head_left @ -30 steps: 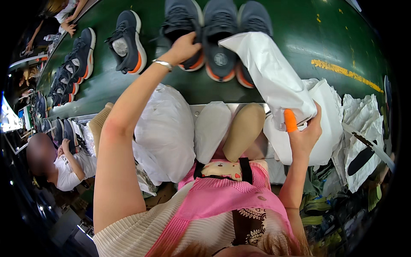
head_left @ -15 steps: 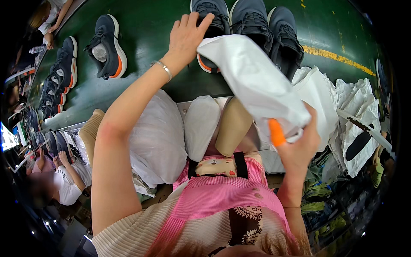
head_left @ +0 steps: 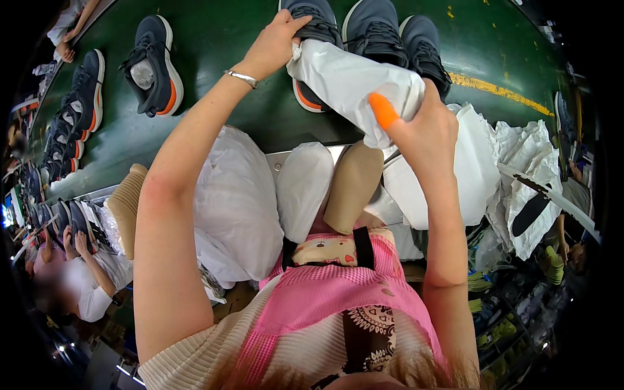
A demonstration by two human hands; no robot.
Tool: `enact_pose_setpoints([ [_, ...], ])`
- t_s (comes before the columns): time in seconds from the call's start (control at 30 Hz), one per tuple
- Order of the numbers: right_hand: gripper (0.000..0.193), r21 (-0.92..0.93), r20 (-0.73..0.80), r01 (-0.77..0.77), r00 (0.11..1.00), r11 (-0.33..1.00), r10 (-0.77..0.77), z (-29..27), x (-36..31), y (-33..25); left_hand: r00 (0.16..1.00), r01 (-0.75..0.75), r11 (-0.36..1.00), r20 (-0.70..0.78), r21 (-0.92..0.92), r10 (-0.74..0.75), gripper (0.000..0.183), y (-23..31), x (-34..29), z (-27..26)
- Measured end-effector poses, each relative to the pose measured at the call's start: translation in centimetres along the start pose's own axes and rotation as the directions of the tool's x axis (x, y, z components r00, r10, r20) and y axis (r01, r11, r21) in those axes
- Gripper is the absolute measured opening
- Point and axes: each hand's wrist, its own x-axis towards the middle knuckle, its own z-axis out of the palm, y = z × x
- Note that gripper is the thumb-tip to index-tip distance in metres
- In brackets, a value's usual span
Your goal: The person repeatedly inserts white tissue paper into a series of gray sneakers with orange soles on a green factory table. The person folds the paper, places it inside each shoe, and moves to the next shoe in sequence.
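My left hand [head_left: 276,44] grips the collar of a dark grey sneaker [head_left: 314,19] at the top middle, its fingers closed at the opening. My right hand [head_left: 428,133], an orange cover on its thumb, is closed around the near end of a long white paper bundle [head_left: 354,81]. The bundle's far tip lies at the sneaker's opening, beside my left fingers; whether it is inside, I cannot tell. Two more dark sneakers, a middle one [head_left: 374,32] and a right one [head_left: 424,55], stand just to the right.
A green work surface [head_left: 214,71] carries another sneaker [head_left: 151,68] and a row of them [head_left: 77,110] at left. Before me lie a white wrapped form [head_left: 303,188], a tan form [head_left: 354,188], a white bag [head_left: 237,208] and crumpled paper [head_left: 523,169]. People work at far left.
My right hand has moved up and left, bringing the white paper bundle closer to the sneaker and flatter. My left hand has shifted slightly up and now holds the collar more tightly.
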Motion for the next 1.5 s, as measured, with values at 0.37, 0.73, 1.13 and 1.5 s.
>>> enact_pose_setpoints([
  [0.37, 0.061, -0.203, -0.015, 0.174, 0.983, 0.964, -0.181, 4.0, 3.8, -4.2, 0.888, 0.446, 0.884, 0.19, -0.138, -0.418, 0.048, 1.3, 0.1, -2.6],
  [0.73, 0.061, -0.108, 0.008, 0.177, 0.984, 0.978, -0.178, 13.8, 6.8, -3.7, 0.819, 0.561, 0.789, 0.307, -0.253, -0.484, 0.045, -1.1, -0.3, -3.6],
  [1.13, 0.086, 0.211, 0.266, 0.396, 0.856, 0.894, -0.443, 12.6, 9.8, -0.4, 0.842, 0.328, 0.944, 0.438, 0.046, -0.314, 0.079, -2.2, -0.8, -6.5],
  [1.5, 0.067, 0.145, 0.453, 0.337, 0.813, 0.93, -0.365, 15.3, 15.6, -2.3, 0.911, 0.272, 0.916, 0.228, 0.294, -0.343, 0.084, 0.0, 1.2, -4.3],
])
